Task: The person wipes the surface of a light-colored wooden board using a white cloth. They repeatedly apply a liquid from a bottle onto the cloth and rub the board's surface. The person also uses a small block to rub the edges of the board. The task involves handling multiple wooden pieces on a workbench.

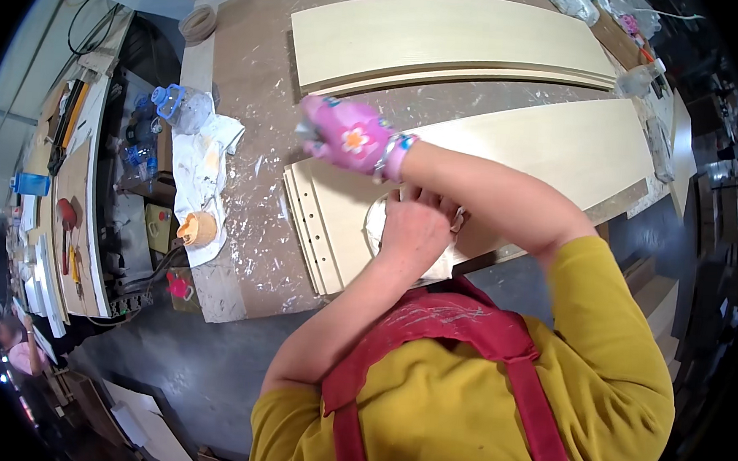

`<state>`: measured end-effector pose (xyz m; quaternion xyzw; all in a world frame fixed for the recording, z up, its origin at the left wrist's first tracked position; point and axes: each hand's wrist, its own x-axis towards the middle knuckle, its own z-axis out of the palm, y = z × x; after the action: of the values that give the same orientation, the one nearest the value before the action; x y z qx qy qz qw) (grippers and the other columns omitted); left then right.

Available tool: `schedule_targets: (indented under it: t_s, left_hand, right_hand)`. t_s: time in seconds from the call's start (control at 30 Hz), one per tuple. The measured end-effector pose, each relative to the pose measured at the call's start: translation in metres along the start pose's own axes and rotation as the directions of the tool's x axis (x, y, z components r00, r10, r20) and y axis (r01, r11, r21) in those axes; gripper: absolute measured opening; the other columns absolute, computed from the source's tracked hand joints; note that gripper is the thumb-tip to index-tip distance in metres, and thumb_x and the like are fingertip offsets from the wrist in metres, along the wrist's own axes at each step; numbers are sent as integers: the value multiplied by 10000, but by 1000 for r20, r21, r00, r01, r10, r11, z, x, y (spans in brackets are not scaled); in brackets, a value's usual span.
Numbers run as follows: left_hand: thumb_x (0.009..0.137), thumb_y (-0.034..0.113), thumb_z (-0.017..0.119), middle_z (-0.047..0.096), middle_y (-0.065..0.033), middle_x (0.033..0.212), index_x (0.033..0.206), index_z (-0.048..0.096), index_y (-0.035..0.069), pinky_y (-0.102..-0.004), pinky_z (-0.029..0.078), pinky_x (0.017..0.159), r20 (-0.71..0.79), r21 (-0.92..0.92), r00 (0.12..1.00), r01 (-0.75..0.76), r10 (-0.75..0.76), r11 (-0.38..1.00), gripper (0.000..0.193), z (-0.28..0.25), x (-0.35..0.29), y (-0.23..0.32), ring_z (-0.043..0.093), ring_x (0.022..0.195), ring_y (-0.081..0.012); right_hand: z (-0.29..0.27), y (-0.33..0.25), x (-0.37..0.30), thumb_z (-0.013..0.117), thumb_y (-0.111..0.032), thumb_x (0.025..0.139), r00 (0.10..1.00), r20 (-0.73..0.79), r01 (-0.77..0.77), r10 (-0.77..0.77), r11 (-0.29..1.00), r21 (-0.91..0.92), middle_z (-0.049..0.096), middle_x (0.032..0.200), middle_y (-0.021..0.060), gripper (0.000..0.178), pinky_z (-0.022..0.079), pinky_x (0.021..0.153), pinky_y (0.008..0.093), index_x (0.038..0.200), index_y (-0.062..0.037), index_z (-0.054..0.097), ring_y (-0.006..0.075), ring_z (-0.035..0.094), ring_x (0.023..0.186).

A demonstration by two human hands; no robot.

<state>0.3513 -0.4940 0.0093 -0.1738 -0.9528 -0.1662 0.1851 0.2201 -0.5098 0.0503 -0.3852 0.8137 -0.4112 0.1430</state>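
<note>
R hand (349, 136) blurred, can't tell grip; L hand (420, 227) curled at white item (374, 224), hold unclear. R forearm (490, 183) near L grip cd bump it, scuffing board (552, 142) beneath.

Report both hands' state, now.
Left hand: over a white thing; grip cannot be told.
Right hand, gloved: blurred; open or closed cannot be told.

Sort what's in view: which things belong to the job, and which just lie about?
Seemingly in the job:
front boards
white item under left hand, partly hidden
pink glove on right hand
probably rear boards

Apparently lying about:
blue-capped bottle
tan roll
</note>
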Motion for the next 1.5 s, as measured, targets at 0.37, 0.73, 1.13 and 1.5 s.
schedule_targets:
  t_s: [0.37, 0.73, 1.13, 1.5]
  left_hand:
    - [770, 336, 713, 562, -69, 1036, 1100, 614, 156, -401, 441, 710, 115, -109, 990, 93, -80, 990, 389, -21, 12, 7, 563, 931, -255]
    - [755, 259, 743, 561, -119, 1075, 1128, 604, 123, -442, 450, 773, 187, -60, 975, 134, -120, 989, 421, -21, 19, 18, 548, 936, -336]
    - [794, 309, 719, 573, -141, 1030, 1097, 609, 101, -430, 441, 752, 219, -29, 971, 103, -94, 994, 384, 36, 110, 109, 552, 906, -322]
    - [768, 291, 728, 571, -108, 993, 1065, 629, 109, -412, 432, 727, 106, -25, 992, 64, -61, 998, 362, 50, 106, 107, 562, 873, -295]
  right_hand:
    - [-113, 75, -90, 594, -291, 886, 936, -322, -268, 140, 878, -397, 637, 774, 184, 307, 495, 612, 413, 1016, -32, 490, 356, 627, 691]
    - [-136, 87, -127, 618, -261, 834, 898, -408, -294, 163, 914, -281, 628, 810, 225, 370, 491, 663, 511, 1111, -68, 468, 436, 617, 758]
    - [-209, 121, -148, 601, -261, 855, 941, -329, -121, 81, 987, -102, 631, 857, 223, 301, 494, 710, 469, 1022, -43, 478, 423, 622, 822]
    - [-168, 112, -108, 612, -326, 859, 994, -107, -9, 9, 1000, -7, 639, 867, 224, 377, 496, 706, 468, 1060, -42, 467, 417, 629, 830]
